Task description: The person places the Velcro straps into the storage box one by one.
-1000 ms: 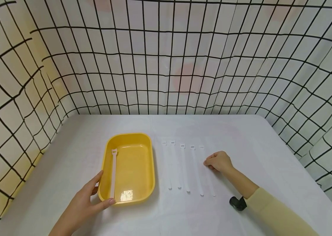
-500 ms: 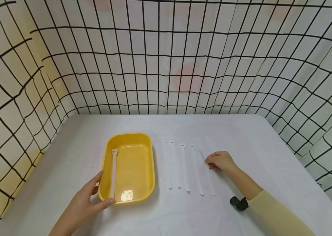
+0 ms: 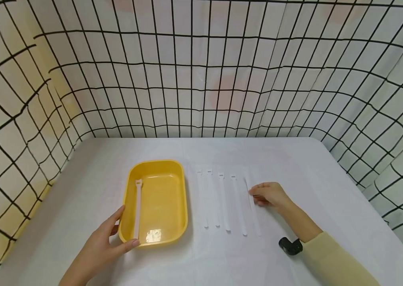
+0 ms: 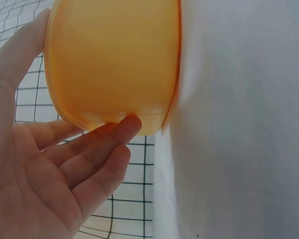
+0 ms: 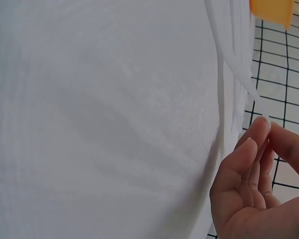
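On white cloth [image 3: 201,262], left hand [image 3: 104,239], spread, grips a tray [image 3: 163,206]; right hand [image 3: 271,194] pinches strap [image 3: 252,205] pointing lengthwise away.

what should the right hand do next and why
Probably lift the white strap clear of the table and carry it left toward the yellow tray. The right hand pinches it, and in the right wrist view it bends up to that grip. A similar strap already lies in the tray, which the left hand holds at its near-left corner.
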### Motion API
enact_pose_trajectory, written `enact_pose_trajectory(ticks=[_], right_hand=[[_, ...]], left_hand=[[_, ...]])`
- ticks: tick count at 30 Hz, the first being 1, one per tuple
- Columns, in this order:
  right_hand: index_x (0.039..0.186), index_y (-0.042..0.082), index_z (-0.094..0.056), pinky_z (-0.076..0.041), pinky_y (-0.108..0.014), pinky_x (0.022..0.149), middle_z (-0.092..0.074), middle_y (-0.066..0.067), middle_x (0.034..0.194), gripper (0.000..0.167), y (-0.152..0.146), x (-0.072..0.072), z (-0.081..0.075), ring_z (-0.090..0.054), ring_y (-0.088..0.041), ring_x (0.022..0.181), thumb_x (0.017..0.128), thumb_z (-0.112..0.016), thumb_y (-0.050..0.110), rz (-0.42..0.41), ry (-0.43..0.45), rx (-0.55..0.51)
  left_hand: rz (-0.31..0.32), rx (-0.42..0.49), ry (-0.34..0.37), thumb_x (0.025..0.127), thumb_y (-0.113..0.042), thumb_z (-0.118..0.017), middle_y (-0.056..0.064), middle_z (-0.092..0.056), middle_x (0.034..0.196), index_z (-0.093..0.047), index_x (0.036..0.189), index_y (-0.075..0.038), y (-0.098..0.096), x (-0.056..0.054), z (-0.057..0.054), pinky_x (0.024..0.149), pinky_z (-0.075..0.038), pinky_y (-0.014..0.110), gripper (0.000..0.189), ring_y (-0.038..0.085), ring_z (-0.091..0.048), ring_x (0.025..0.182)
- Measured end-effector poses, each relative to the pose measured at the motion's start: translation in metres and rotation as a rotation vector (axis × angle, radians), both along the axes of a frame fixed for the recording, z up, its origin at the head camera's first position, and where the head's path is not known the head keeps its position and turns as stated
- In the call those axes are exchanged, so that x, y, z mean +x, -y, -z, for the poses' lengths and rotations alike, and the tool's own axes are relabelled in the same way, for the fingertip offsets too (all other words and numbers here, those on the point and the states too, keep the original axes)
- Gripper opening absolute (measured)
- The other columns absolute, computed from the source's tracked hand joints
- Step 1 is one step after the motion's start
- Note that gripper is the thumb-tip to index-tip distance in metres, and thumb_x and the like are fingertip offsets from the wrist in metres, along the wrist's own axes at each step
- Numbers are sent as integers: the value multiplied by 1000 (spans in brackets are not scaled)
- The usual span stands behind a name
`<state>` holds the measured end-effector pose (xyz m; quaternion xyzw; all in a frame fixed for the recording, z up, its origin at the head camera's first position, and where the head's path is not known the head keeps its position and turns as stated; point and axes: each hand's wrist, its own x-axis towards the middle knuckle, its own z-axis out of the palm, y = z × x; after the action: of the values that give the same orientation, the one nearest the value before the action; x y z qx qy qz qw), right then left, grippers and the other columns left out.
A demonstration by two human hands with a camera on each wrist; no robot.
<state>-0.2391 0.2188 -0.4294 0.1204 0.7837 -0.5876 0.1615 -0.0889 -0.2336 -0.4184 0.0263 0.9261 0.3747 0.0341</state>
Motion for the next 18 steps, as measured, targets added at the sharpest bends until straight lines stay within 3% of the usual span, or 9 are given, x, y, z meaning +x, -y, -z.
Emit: enact_pose_trajectory(ticks=[8,18], right_hand=[[100,-3,-66,-53,-21,59,-67,-1,76,19,-4,-1,-7,-63,-9,65,88,-72,10,-16,-13,-66],[112,-6,-61,-54,-20,66,-69,-1,89,26,-2,-5,-22,-67,-10,74,93,-66,11,-39,-33,-168]], left_hand=[[0,-2,-12,80,-50,-77,26,-44,142,-24,154,-8,1,0,1,88,-46,61,101,40,-59,109],[1,9,-16,80,-50,-77,25,-44,143,-24,155,-9,1,1,0,89,-46,61,100,40,-58,110]])
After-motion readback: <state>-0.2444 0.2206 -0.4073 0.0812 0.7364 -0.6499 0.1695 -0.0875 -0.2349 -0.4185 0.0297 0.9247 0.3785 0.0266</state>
